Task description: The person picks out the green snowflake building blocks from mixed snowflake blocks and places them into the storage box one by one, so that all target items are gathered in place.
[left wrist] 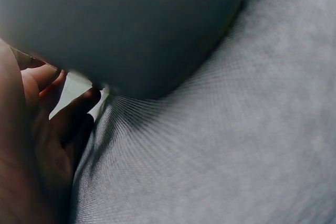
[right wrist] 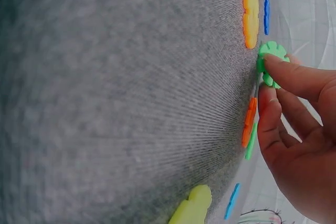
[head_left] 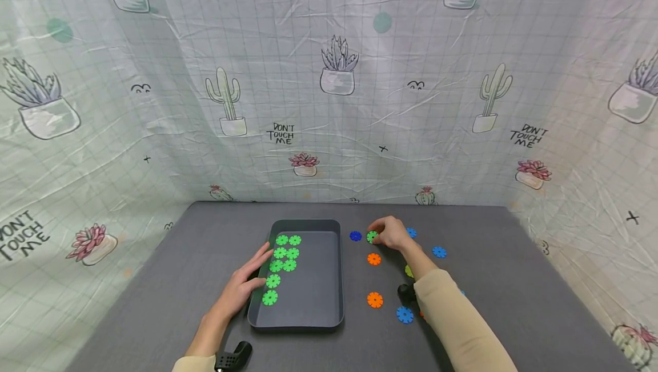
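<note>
Out past the tray's right side, my right hand (head_left: 392, 232) pinches a green notched, flower-shaped disc (right wrist: 272, 62) between thumb and fingers, tilted up at the table surface. My left hand (head_left: 240, 287) lies along the left side of a dark grey rectangular tray (head_left: 319, 327), its fairly straight fingers and thumb touching the rim. In the left wrist view the tray's outer wall (left wrist: 142, 35) hides part of that hand. Several green discs (head_left: 273, 281) lie flat inside the tray, two columns at the far end and one column nearer.
Right of the tray lie loose discs: dark blue (head_left: 355, 236), orange (head_left: 374, 259), another orange (head_left: 375, 300), light blue (head_left: 404, 315) and several more around the right arm. A yellow-green disc (right wrist: 191, 208) lies under the forearm. A patterned curtain (head_left: 339, 132) hangs behind the grey table (head_left: 205, 235).
</note>
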Demonstrator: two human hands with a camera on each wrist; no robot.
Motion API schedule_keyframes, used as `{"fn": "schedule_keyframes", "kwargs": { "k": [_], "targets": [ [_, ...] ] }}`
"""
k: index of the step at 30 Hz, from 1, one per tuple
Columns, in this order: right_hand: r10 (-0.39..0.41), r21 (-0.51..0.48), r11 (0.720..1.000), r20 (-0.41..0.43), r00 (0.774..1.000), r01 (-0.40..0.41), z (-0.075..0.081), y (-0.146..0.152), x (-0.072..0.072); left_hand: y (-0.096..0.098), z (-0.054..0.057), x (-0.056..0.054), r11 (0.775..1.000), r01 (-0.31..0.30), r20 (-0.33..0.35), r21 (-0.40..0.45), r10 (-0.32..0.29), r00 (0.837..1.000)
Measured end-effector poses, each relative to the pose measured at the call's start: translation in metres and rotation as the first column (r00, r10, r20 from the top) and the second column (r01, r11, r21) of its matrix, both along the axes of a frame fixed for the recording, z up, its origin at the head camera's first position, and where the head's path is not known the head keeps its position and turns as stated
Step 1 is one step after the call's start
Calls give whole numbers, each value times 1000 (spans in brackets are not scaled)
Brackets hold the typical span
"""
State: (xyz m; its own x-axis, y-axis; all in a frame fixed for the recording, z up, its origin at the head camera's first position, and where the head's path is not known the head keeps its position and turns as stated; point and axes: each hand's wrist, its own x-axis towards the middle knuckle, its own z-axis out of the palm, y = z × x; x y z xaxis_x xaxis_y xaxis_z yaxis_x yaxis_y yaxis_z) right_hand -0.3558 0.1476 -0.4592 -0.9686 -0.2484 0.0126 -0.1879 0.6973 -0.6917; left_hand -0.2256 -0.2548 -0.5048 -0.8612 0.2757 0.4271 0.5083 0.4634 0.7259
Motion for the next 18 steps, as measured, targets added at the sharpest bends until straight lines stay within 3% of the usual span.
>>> {"fn": "schedule_keyframes", "kwargs": {
  "k": [9,18],
  "targets": [
    [27,-19,999,21,999,-27,3,0,2,1,2,1,1000,6,22,28,-7,1000],
    [43,-174,984,105,994,-24,18,-2,9,2,4,2,999,-4,49,37,2,999]
  ]
}}
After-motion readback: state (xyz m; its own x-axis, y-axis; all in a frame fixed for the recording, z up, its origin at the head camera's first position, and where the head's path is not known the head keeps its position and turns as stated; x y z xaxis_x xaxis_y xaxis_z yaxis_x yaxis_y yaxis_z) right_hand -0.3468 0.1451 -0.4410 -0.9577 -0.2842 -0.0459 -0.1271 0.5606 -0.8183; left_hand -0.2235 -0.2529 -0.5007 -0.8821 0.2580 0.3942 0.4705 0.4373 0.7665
